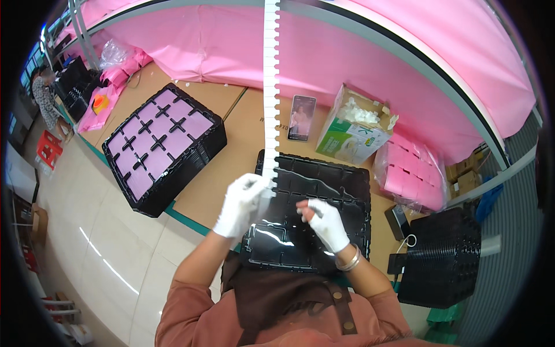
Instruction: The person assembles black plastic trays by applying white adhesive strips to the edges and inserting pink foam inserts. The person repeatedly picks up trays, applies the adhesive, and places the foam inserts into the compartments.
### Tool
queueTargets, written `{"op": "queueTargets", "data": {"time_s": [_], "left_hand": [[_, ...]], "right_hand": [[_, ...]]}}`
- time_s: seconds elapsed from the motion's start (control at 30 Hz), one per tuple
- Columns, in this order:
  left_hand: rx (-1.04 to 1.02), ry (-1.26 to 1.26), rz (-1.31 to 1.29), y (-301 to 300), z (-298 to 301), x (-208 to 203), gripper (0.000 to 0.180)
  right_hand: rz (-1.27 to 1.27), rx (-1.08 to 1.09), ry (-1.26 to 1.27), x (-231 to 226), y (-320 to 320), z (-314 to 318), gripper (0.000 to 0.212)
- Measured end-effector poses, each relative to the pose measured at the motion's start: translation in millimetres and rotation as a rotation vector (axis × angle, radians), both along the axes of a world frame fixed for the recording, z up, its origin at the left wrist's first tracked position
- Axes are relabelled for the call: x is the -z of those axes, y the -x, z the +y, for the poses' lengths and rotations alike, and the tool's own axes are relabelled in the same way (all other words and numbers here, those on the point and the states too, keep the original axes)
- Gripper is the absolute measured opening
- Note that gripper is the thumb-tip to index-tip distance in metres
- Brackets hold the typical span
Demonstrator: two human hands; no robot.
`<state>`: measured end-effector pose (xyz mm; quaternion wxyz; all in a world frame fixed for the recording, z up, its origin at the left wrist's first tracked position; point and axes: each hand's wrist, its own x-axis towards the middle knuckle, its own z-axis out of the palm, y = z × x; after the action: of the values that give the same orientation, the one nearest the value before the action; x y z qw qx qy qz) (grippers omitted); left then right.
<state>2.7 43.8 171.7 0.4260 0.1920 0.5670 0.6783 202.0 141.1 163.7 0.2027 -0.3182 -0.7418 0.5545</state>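
Observation:
A long white strip [270,87] with a notched right edge hangs from above. My left hand [243,202], in a white glove, is closed at its lower end, the fingertips pinching the strip's edge. Below both hands lies a glossy black plastic tray [352,231] with moulded compartments and clear film-like shine on it. My right hand [325,224] hovers over the tray's middle; its glove leaves the thumb and a fingertip bare. Those fingers are drawn together, and whatever is between them is too small to make out.
To the left stands a stack of black trays [202,150] topped with purple sheets. Behind are a phone [302,118] and a carton of white pieces [352,133]. Wrapped pink sheets [410,173], a black box [397,222] and more black trays [442,257] are at right. A person [46,104] stands far left.

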Motion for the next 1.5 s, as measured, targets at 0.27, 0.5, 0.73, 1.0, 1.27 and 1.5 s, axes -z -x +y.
{"op": "queueTargets", "data": {"time_s": [0.27,0.5,0.73,1.0,1.27,1.5], "left_hand": [[-0.065,-0.243,-0.143,-36.6,-3.2,9.3,0.010],[-0.026,-0.299,0.321,-11.4,22.2,20.2,0.014],[-0.108,-0.066,0.004,23.1,16.0,3.4,0.022],[-0.177,0.025,0.234,57.1,6.8,18.5,0.021],[-0.205,-0.014,0.258,53.5,2.7,22.2,0.017],[-0.182,-0.052,0.208,47.0,7.1,14.6,0.016]], "right_hand": [[0.332,0.091,0.390,4.3,52.1,-21.4,0.022],[0.303,0.242,-0.370,-0.1,57.7,-21.4,0.011],[0.287,0.123,-0.338,-25.9,75.0,10.7,0.009],[-0.208,-0.199,-0.419,55.2,118.8,114.3,0.008],[-0.534,-0.195,-0.761,56.7,149.3,97.8,0.016],[-0.611,-0.127,-0.710,52.6,154.3,96.6,0.029]]}}
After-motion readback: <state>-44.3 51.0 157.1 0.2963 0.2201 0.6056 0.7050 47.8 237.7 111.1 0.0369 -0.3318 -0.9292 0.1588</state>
